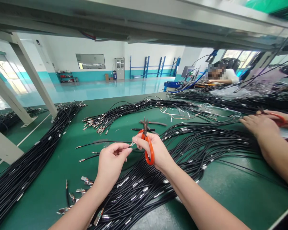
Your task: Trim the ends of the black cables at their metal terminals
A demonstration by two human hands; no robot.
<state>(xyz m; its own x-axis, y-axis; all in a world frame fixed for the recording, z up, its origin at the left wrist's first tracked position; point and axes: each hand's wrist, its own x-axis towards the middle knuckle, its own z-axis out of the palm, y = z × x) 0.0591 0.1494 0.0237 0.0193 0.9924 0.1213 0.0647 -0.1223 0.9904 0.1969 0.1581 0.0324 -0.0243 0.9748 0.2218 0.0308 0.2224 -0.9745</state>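
Note:
My left hand [112, 159] pinches a black cable close to its stripped end, where a small bit of metal and coppery wire [132, 144] shows between my two hands. In my right hand [156, 150] are orange-handled scissors [149, 150], their blades pointing up and away from the cable end. My right thumb and finger also touch that end. Beneath both hands spreads a big bundle of black cables [153, 175] with white labels and metal-tipped ends. Just beyond the scissors lie pliers [156, 123] and a black pen [136, 129].
Another bundle [45, 140] runs along the left by a white post [33, 73]. A third bundle [124, 111] lies farther back on the green table [220, 185]. At right, a co-worker's hands [261, 124] handle cables and orange-handled scissors [278, 118]. A shelf beam [134, 25] crosses overhead.

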